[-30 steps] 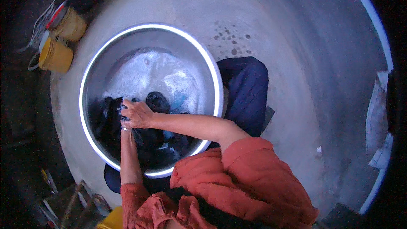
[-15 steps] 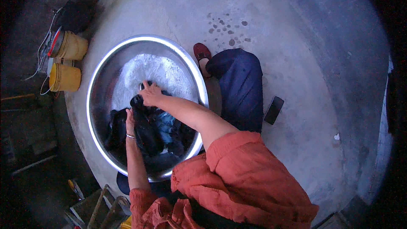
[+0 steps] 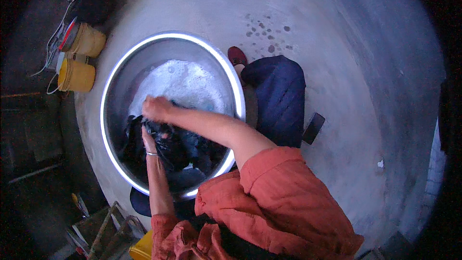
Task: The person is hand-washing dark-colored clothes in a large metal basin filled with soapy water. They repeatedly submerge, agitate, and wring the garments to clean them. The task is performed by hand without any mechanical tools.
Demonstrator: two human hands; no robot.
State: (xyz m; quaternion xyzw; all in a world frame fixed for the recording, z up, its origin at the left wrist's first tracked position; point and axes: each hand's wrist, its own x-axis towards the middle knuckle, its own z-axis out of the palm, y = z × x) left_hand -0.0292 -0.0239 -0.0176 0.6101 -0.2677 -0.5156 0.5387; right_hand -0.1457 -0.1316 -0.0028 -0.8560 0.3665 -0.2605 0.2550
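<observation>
A wide, round metal basin [image 3: 111,151] stands on the floor, with foamy water [image 3: 180,74] in its far part. Dark wet cloth [image 3: 180,144] lies bunched in its near part, beside a bluish patch of cloth. My right hand [image 3: 158,110] is a fist, slightly smeared by motion, gripping the cloth at the edge of the foam. Just below it my left hand [image 3: 148,138], with a bangle at the wrist, has the same cloth in its grasp. Most of its fingers are hidden by the folds; a bit of skin shows among them.
Two yellow buckets [image 3: 77,76] stand left of the basin. A dark phone [image 3: 313,128] lies on the concrete floor to the right of my bent leg [image 3: 279,96]. Wooden-framed items [image 3: 103,231] and something yellow [image 3: 142,246] are at the lower left. Water spots mark the floor beyond my shoe.
My right hand has moved left and nearer to my left hand, its spread fingers closing into a fist on the cloth. The cloth is now more bunched between the hands. The view has shifted slightly.
</observation>
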